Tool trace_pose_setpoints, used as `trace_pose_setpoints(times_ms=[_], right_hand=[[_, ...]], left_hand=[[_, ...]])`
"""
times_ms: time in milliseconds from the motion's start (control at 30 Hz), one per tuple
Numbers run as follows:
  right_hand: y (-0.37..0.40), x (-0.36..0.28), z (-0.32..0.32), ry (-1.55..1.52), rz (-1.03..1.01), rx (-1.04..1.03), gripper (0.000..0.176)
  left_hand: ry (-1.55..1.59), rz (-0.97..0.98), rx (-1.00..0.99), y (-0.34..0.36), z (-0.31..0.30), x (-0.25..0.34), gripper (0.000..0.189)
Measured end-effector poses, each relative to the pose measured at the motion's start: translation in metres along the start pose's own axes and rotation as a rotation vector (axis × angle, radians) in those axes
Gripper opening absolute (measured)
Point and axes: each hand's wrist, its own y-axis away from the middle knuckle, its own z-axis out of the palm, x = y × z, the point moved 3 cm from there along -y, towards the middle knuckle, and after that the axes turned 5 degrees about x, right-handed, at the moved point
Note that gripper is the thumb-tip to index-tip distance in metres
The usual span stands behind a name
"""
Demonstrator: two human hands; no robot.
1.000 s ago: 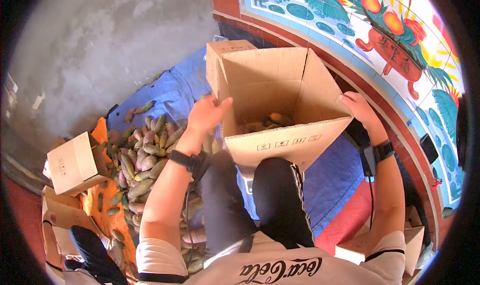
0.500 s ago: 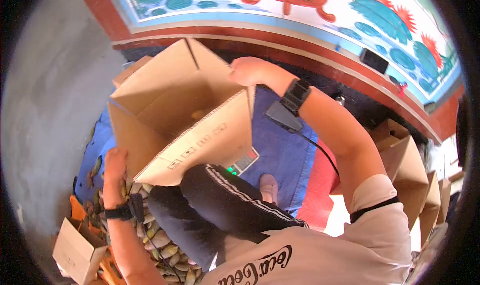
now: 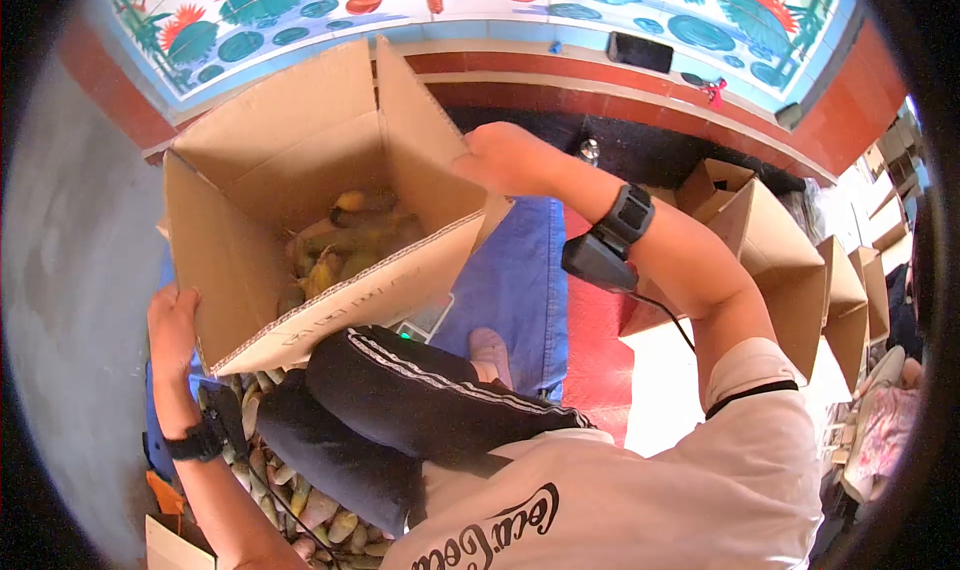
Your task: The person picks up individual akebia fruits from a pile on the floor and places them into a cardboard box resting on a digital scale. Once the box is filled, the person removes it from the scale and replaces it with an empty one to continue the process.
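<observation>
Gripping a box [image 3: 285, 125] were left hand [image 3: 173, 335] and right hand [image 3: 503, 158], vegetables [image 3: 372, 238] lay inside, shirt [image 3: 640, 495] near it read "Coca-Cola"

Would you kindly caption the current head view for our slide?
Left hand against, right hand gripping, an open cardboard box holding elongated produce.

Cardboard box [image 3: 285, 120] (produce [image 3: 350, 240] inside)

Place: produce-packing area | cartons [image 3: 300, 205], produce heap [image 3: 318, 510], scale [image 3: 430, 320] (lit green)
</observation>
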Motion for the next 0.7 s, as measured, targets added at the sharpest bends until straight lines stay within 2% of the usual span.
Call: trace_pose_setpoints(times_ms=[67,167,233,300,333,400,467,533,567,633,667,700], right_hand=[[0.018,0.013,-0.02,-0.072,0.082,0.031,0.037],[0.043,0.037,-0.04,-0.015,0.114,0.078,0.035],[0.065,0.05,-0.053,0.011,0.168,0.116,0.037],[0.087,0.069,-0.065,-0.048,0.198,0.189,0.036],[0.097,0.075,-0.071,-0.046,0.204,0.19,0.036],[0.114,0.087,-0.086,0.045,0.346,0.15,0.035],[0.132,0.104,-0.092,0.078,0.411,0.12,0.034],[0.15,0.12,-0.096,0.11,0.483,0.093,0.033],[0.159,0.128,-0.097,0.162,0.5,0.072,0.033],[0.179,0.145,-0.098,0.222,0.564,0.045,0.031],[0.188,0.152,-0.097,0.225,0.577,0.046,0.031],[0.198,0.159,-0.096,0.252,0.597,0.025,0.031]], left_hand=[[0.026,0.06,-0.021,-0.007,0.013,0.023,0.024],[0.106,0.129,-0.04,-0.021,0.04,0.049,0.023],[0.24,0.113,-0.158,-0.023,0.066,0.072,0.023],[0.235,0.121,-0.228,-0.023,0.091,0.091,0.021],[0.227,0.116,-0.288,-0.022,0.105,0.095,0.019],[0.134,0.229,-0.307,-0.025,0.136,0.098,0.017],[0.195,0.255,-0.345,-0.019,0.171,0.108,0.018],[0.004,0.274,-0.438,-0.012,0.202,0.122,0.026],[0.012,0.284,-0.447,-0.006,0.213,0.135,0.026],[0.015,0.071,-0.634,0.009,0.238,0.151,0.027],[0.017,0.079,-0.645,0.011,0.253,0.151,0.027],[-0.041,0.216,-0.654,0.014,0.274,0.15,0.028]])
